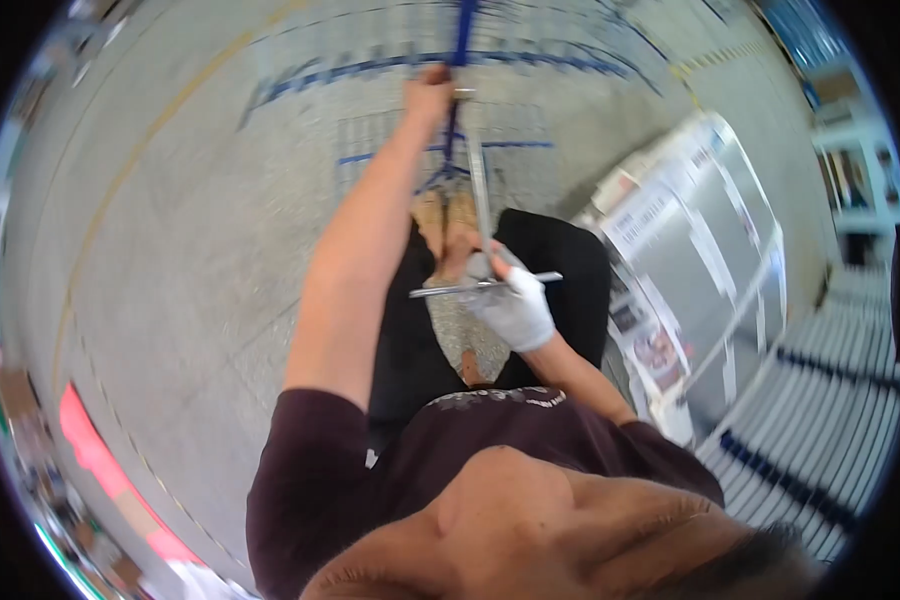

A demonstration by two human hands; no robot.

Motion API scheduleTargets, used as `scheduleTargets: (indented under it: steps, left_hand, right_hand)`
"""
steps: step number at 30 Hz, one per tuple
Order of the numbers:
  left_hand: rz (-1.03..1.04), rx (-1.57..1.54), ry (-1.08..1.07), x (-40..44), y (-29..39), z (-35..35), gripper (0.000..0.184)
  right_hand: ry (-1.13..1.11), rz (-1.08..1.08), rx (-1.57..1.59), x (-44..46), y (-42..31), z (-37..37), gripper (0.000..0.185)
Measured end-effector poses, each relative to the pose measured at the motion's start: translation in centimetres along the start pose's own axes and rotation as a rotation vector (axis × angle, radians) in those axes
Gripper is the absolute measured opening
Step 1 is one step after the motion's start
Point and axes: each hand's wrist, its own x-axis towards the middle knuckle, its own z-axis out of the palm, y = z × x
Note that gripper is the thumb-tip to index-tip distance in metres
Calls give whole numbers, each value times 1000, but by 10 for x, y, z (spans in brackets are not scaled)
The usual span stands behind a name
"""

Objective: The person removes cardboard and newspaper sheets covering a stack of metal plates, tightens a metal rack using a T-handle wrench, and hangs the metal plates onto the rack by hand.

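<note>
Evidently, the white-gloved right hand clamps a slender metal T-bar; the bare left hand blurs, grip unclear.

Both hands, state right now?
Left hand: at the blue bar; too blurred to tell open or closed.
Right hand: closed, holding the metal tool.
</note>
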Motion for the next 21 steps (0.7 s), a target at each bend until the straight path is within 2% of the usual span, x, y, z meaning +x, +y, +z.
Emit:
scheduleTargets:
  steps: [1, 2, 4, 10, 14, 18, 21]
  left_hand:
    - [-8, -36, 6, -19, 28, 3, 31]
    - [-14, 5, -40, -14, 25, 1, 31]
    - [29, -179, -179, 8, -3, -2, 27]
    - [36, -312, -219, -1, 6, -2, 26]
    - [84, -251, -201, 1, 6, 0, 28]
    - [63, -253, -223, 1, 6, -2, 27]
    - [71, -287, -248, 5, 2, -5, 27]
  right_hand:
    - [-115, -6, 173, 3, 4, -13, 35]
    - [-38, 6, 167, 3, 6, -17, 35]
    - [-31, 21, 258, 5, 11, -19, 35]
    - [34, 134, 520, 2, 11, -3, 34]
    - [0, 141, 558, 5, 16, -7, 32]
    - [89, 138, 451, 6, 18, -4, 28]
    - [100, 181, 540, 8, 19, -5, 25]
